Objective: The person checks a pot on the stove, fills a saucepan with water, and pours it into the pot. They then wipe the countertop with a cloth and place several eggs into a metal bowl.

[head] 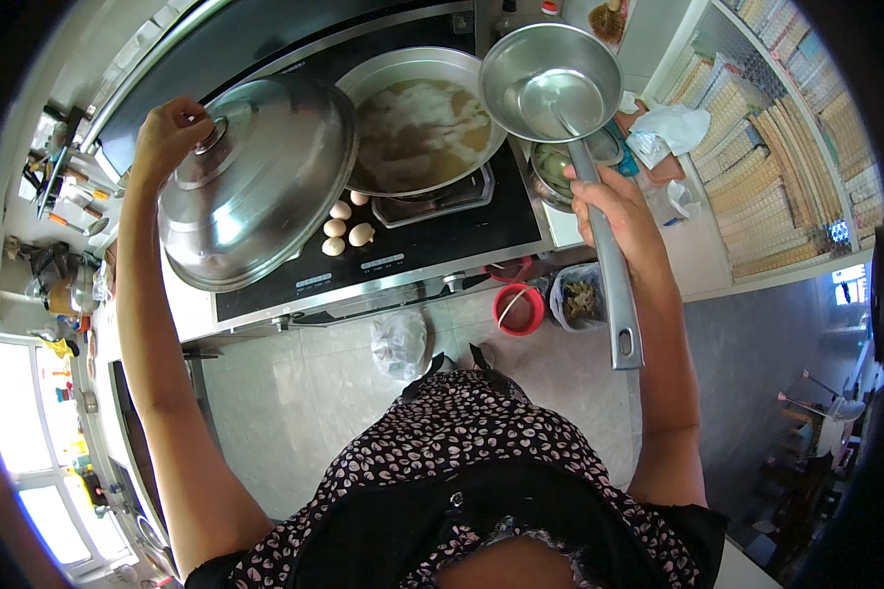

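Observation:
By its knob, my left hand (173,136) holds a large domed steel lid (265,169), raised and tilted to the left of a wide metal pot (420,129). The pot stands on the black gas stove and contains brownish liquid with pale foam. My right hand (619,213) grips the handle of a deep steel ladle or dipper (552,81), its bowl up and just right of the pot's rim. Inside the bowl only a shiny bottom shows. Several pale round mushrooms or eggs (335,228) lie on the stove's black top (442,235), between lid and pot.
A metal bowl (549,188) with greenish contents sits right of the stove, near plastic bags (670,129). On the floor are a red bucket (518,309), a lined waste bin (579,297) and a white plastic bag (400,344). Utensils (77,195) hang at the left.

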